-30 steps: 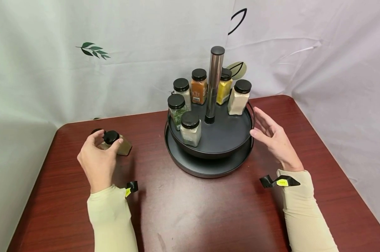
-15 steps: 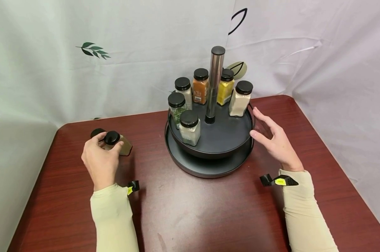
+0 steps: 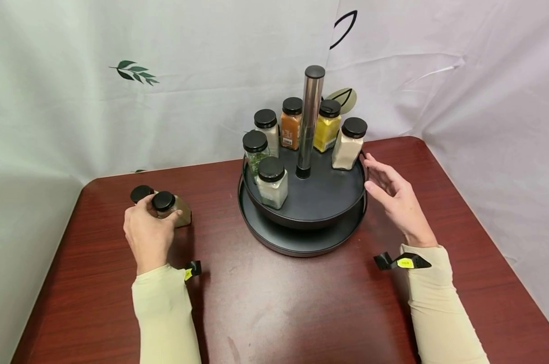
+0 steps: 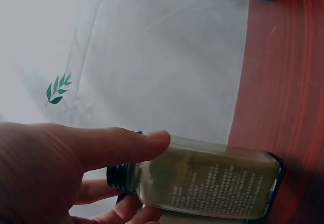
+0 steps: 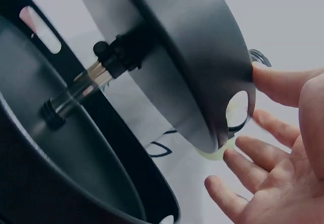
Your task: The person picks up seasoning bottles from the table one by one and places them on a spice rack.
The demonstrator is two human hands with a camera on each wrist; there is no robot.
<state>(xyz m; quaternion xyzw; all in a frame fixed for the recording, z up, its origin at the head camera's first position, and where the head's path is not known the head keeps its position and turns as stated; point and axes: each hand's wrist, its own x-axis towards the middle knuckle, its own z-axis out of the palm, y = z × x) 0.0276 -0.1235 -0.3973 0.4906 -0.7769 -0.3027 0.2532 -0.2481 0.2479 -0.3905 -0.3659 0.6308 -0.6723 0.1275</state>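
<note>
My left hand (image 3: 149, 235) grips a spice jar (image 4: 212, 183) just below its black lid, the thumb along one side and fingers on the other. The jar has greenish-brown powder and printed lines of text, and stands on the table. Behind it is a second black-lidded jar (image 3: 141, 193), mostly hidden by the hand. My right hand (image 3: 395, 199) is at the right rim of the upper tray (image 3: 320, 194) of a black two-tier turntable. Its thumb touches the tray wall in the right wrist view, and the other fingers are loosely extended near the handle slot (image 5: 237, 110).
Several spice jars stand round the upper tray, among them an orange one (image 3: 290, 126), a yellow one (image 3: 326, 129), a cream one (image 3: 349, 146) and a green herb one (image 3: 256, 156). A metal post (image 3: 310, 121) rises from its middle. The lower tray (image 3: 297, 247) lies beneath.
The upper tray has turned a little clockwise seen from above, its back jars shifting right and the front-left jar shifting left. My left hand has moved slightly right and lower on the jar.
</note>
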